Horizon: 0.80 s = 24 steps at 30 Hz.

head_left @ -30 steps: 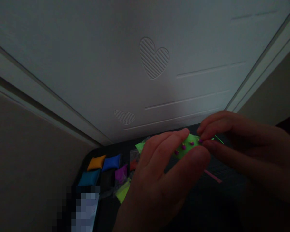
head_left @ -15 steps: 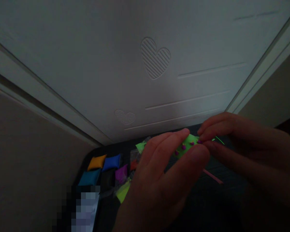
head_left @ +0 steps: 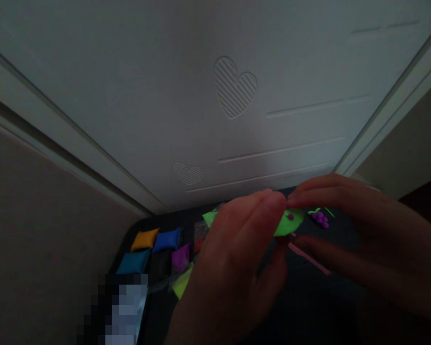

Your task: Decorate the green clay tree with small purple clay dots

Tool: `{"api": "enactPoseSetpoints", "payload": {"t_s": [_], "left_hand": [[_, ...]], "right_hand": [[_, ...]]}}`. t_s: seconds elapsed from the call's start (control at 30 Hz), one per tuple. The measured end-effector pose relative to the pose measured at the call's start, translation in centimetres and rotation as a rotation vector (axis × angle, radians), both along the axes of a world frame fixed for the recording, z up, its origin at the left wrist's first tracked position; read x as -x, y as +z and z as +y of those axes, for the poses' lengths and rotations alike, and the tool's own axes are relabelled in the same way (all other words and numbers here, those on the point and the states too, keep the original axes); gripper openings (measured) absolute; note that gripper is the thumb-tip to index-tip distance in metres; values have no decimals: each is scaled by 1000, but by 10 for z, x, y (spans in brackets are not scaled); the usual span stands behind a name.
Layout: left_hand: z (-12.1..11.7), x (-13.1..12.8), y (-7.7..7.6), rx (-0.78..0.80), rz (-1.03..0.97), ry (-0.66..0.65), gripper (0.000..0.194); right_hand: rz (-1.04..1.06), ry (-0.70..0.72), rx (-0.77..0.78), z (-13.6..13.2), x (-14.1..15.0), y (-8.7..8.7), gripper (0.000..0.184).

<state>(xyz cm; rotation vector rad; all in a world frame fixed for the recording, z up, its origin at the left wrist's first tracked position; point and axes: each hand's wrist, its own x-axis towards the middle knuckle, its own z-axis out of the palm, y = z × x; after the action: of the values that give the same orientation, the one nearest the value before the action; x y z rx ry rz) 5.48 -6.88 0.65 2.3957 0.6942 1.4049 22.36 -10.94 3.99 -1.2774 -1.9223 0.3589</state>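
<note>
a big white door with heart shapes cut in it (head_left: 147,96) fills the top and middle of the frame. below it is a dark table with a dull top (head_left: 309,306). the left hand (head_left: 233,268) comes up from the bottom middle, and the right hand (head_left: 377,239) comes in from the right edge. at the lower left sits a pale, flat thing (head_left: 124,314), too blurry to name. above it, small soft packs lie close together: orange (head_left: 145,239), blue (head_left: 166,240), teal (head_left: 133,262) and purple (head_left: 180,258). a thin, flat pink strip (head_left: 311,259) lies on a slant under the right hand's thumb.

the bright green, thin, soft-looking piece (head_left: 289,226) is right of the middle, between the two hands. the left hand pinches it and is the nearer one; the green piece pokes out to the right of its fingertips. the part that shows is wider than it is tall, but fingers hide the rest, so i can't tell its whole long way. the right hand is spread, not gripping: its fingertips are by the top edge, its thumb lower down. a bunch of little purple balls (head_left: 320,220) lies just right of the green piece. one tiny purple dot (head_left: 290,216) sits on it.
</note>
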Motion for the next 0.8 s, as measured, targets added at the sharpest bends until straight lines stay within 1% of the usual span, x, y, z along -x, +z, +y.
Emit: {"api": "enactPoseSetpoints", "payload": {"t_s": [0.07,0.17,0.37,0.5,0.67,0.8], "left_hand": [[-1,0,-2,28,-15,4,82],[-2,0,-3,13,-25,20,80],[-2,-2,0,32,-32,16,84],[-3,-3,1,1,-45,27,82],[-6,-3,2,21,-28,35,83],[-7,-3,3,53,-24,28,86]], "right_hand": [[-19,-31,-2,2,3,-1,33],[-8,-56,-13,3,5,-3,30],[-1,-87,-49,2,5,-2,29],[-38,-129,-109,3,6,-3,25],[-90,-173,-188,5,9,-5,23],[-119,-203,-216,6,10,-6,22]]}}
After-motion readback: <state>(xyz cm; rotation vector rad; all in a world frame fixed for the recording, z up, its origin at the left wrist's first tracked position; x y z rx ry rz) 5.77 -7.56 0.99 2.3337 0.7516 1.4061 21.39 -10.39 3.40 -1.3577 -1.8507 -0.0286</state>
